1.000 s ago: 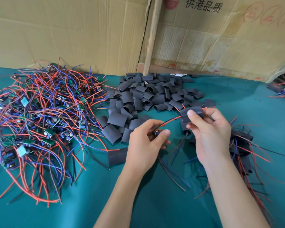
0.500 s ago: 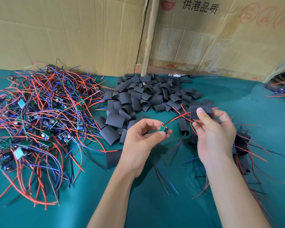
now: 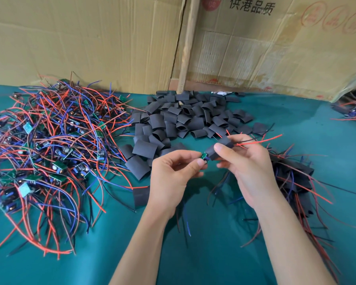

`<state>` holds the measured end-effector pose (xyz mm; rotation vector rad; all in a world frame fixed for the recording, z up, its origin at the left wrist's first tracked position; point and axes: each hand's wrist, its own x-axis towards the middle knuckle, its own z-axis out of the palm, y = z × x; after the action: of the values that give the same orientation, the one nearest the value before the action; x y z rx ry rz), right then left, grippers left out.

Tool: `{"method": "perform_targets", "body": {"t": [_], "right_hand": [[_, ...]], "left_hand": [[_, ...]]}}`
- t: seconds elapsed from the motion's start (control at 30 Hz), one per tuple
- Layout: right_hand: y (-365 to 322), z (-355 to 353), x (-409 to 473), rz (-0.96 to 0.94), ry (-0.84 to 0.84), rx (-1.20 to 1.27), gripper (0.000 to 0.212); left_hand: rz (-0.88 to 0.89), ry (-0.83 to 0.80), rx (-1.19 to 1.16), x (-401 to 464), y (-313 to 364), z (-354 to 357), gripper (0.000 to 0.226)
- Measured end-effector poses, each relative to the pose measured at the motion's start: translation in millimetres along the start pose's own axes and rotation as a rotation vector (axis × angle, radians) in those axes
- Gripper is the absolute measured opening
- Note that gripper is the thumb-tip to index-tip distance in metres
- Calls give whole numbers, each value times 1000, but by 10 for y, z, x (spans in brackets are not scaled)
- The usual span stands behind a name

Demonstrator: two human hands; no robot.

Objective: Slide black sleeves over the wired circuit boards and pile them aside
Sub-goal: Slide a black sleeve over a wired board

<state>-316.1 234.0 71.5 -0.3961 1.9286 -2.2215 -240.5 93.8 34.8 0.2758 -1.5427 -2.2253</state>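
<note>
I'm pinching the little green board (image 3: 203, 156) in my left hand (image 3: 173, 177) and gripping the black sleeve (image 3: 219, 148) right beside it with my right hand (image 3: 249, 167), and the stray wires (image 3: 259, 140) are probably gonna snag inside.

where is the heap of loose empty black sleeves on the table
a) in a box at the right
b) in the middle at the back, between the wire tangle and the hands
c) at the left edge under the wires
b: the empty black sleeves lie in the middle, right of the wire tangle.
</note>
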Motion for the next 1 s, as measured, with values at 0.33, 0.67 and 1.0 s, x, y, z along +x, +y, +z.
{"method": "perform_targets", "body": {"t": [0.33, 0.67, 1.0], "right_hand": [[0, -13, 1, -22, -46, -31, 25], [-25, -32, -6, -124, -42, -114, 18], [41, -36, 13, -111, -51, -148, 25]], "left_hand": [[-12, 3, 73, -3, -31, -11, 13], [-88, 28, -35, 3, -22, 8, 25], [-38, 10, 55, 11, -46, -16, 22]]}}
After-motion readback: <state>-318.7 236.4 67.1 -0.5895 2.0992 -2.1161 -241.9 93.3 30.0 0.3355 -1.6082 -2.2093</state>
